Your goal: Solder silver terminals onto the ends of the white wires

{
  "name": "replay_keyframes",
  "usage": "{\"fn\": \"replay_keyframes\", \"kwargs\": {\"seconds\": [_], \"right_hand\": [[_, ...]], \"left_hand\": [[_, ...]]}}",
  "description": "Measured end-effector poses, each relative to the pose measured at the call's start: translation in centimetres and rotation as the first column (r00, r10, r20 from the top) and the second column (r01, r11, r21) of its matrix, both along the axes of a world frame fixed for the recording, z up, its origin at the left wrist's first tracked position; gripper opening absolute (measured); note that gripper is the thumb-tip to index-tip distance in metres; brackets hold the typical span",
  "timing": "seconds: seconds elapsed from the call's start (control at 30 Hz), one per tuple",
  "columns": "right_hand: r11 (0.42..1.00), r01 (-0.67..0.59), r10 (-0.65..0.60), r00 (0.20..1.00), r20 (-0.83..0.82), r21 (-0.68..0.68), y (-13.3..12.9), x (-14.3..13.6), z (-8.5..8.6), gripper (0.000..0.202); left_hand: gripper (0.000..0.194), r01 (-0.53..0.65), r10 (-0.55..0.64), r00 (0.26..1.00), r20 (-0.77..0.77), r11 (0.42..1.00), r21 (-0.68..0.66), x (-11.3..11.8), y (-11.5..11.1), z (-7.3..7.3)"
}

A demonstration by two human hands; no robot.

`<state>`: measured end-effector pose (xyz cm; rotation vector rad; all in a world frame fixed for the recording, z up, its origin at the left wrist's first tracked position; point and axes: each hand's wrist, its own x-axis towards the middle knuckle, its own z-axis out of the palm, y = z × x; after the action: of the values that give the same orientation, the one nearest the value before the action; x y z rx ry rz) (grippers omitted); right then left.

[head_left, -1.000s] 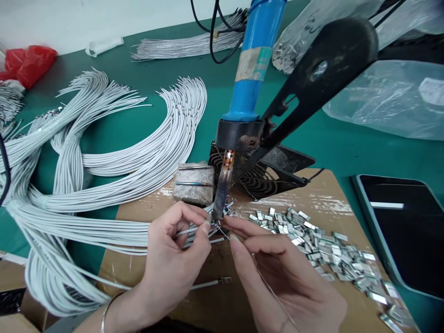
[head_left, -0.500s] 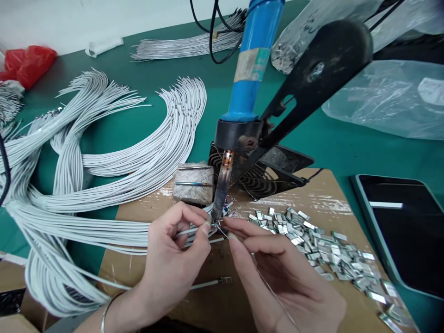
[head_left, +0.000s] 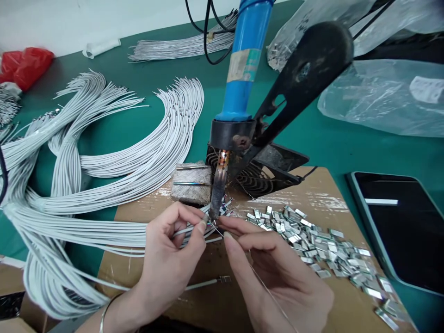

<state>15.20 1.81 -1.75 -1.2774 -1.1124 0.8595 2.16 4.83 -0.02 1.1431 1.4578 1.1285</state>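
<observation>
We pinch cable [head_left: 186, 229] in left hand [head_left: 169, 254], solder [head_left: 267, 290] in right hand [head_left: 280, 273], both at tip of iron [head_left: 239, 78]. Connectors [head_left: 321, 245] lie right, bundles [head_left: 173, 143] left.

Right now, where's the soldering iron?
In the head view, the soldering iron slants down from top centre, its tip between the left hand and right hand.

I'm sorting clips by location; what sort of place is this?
Probably an electronics assembly workshop, judging by the blue-handled soldering iron pointing down, thick bundles of long white cables, and the scattered heap of small rectangular silvery parts.
</observation>
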Motion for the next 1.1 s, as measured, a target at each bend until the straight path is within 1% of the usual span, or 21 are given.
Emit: {"fn": "replay_keyframes", "kwargs": {"seconds": [0.17, 0.27, 0.4, 0.5, 0.77, 0.97, 1.1], "right_hand": [[1.000, 0.028, -0.028, 1.000, 0.004, 0.011, 0.0, 0.0, 0.0, 0.016], [0.999, 0.032, -0.032, 0.999, 0.023, 0.025, -0.1, -0.1, 0.0, 0.016], [0.997, 0.071, -0.072, 0.997, 0.041, 0.033, -0.1, -0.3, 0.0, 0.014], [0.997, 0.083, -0.083, 0.996, 0.022, 0.005, -0.1, -0.4, 0.0, 0.013], [0.994, 0.108, -0.108, 0.993, 0.038, 0.010, -0.1, -0.4, 0.1, 0.012], [0.994, 0.108, -0.108, 0.994, 0.031, 0.023, 0.0, -0.4, -0.4, 0.012], [0.996, 0.081, -0.084, 0.994, 0.071, 0.034, -0.1, -0.3, -0.5, 0.011]], "left_hand": [[0.012, 0.018, -0.017, 0.999, -0.031, 1.000, 0.020, 0.4, 0.5, 1.1], [0.011, 0.016, -0.015, 0.999, -0.029, 0.999, 0.036, 0.5, 0.7, 1.4], [0.012, 0.015, -0.011, 0.998, -0.068, 0.997, 0.070, 0.5, 0.5, 1.3], [0.011, 0.024, -0.018, 0.997, -0.081, 0.997, 0.076, 0.4, 0.5, 1.3], [0.012, 0.025, -0.018, 0.997, -0.077, 0.996, 0.085, 0.4, 0.7, 1.2], [0.012, 0.028, -0.020, 0.996, -0.086, 0.995, 0.091, 0.4, 0.6, 1.1], [0.012, 0.025, -0.019, 0.997, -0.074, 0.996, 0.084, 0.4, 0.7, 1.2]]}}
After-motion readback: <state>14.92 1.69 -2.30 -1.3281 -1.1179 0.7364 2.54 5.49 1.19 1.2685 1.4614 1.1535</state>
